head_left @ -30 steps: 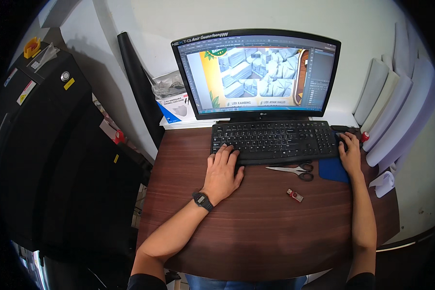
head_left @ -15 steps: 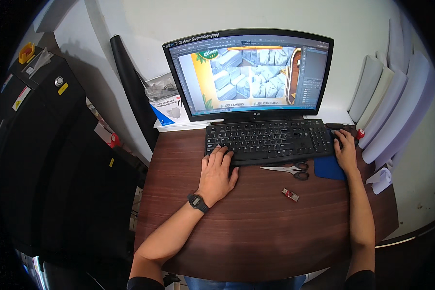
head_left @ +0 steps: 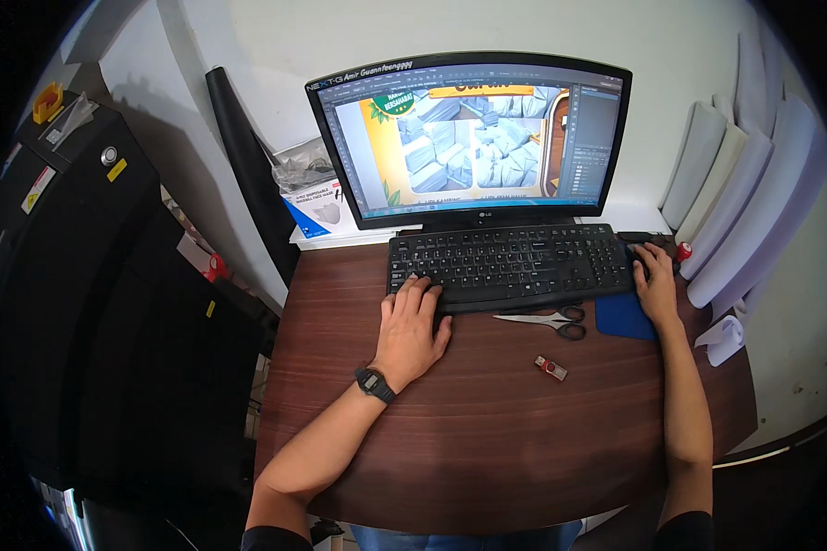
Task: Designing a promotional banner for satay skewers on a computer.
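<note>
My left hand [head_left: 406,332], with a black digital watch [head_left: 374,385] on the wrist, lies with fingers spread on the lower left keys of a black keyboard [head_left: 515,268]. To the keyboard's right, my right hand [head_left: 654,286] is curled over a dark computer mouse, mostly hidden under the palm and fingers, at a blue mouse pad [head_left: 622,319]. Behind the keyboard stands a monitor [head_left: 473,151] showing a design layout with photos of pale wrapped bundles and orange and green graphics.
Scissors [head_left: 549,319] with black handles lie below the keyboard. Nearer me is a red and silver USB stick [head_left: 550,368] on the brown desk [head_left: 487,441]. Paper rolls [head_left: 740,211] lean at the right wall. A face mask box [head_left: 317,209] stands behind left, beside a large black machine [head_left: 110,303].
The picture on the monitor has scrolled down, bringing an orange banner into view at its top and cutting the lower captions. Both hands stay in place.
</note>
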`<move>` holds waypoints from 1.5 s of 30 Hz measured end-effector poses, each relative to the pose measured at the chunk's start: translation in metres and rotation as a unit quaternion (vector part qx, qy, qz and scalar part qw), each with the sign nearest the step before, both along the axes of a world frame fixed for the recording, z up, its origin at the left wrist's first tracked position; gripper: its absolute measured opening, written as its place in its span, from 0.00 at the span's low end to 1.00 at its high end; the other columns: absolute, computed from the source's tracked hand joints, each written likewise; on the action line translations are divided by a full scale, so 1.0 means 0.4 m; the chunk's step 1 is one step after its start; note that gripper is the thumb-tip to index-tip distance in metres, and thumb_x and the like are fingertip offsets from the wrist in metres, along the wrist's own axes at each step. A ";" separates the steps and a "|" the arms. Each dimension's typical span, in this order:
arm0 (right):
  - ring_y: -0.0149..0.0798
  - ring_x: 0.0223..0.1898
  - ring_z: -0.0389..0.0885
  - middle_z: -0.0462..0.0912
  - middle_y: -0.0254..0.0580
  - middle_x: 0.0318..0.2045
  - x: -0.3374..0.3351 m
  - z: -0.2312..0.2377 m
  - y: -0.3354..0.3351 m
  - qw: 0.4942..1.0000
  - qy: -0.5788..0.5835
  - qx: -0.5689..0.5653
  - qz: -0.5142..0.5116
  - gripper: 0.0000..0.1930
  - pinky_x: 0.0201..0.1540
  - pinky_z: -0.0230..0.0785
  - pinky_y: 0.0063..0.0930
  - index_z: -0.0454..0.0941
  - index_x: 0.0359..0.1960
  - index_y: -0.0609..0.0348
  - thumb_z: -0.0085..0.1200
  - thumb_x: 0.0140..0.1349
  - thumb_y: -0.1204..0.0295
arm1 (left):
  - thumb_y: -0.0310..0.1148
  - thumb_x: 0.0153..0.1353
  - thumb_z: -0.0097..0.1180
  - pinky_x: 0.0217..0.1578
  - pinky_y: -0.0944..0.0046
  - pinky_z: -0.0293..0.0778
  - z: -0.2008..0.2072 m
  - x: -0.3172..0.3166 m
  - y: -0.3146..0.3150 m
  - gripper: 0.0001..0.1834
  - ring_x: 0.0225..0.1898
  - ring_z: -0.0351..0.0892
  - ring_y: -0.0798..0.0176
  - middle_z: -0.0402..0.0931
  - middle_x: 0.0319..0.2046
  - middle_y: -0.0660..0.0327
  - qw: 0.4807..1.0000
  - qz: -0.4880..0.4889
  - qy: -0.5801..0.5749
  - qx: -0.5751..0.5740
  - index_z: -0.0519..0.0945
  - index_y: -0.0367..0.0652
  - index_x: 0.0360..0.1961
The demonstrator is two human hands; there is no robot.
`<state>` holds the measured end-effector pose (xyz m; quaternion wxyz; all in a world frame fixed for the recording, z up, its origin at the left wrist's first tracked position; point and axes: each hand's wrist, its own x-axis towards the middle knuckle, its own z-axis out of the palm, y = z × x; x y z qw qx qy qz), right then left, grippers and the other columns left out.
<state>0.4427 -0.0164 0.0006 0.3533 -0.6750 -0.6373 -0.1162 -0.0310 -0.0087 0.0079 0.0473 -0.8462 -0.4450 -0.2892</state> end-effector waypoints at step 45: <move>0.57 0.61 0.75 0.79 0.53 0.59 0.005 0.003 -0.001 1.000 -0.004 0.012 0.002 0.16 0.66 0.69 0.46 0.84 0.53 0.59 0.58 0.64 0.73 | 0.38 0.66 0.63 0.67 0.45 0.61 -0.003 0.000 0.001 0.28 0.72 0.65 0.45 0.71 0.64 0.48 1.000 0.000 -0.003 0.000 0.75 0.37 0.64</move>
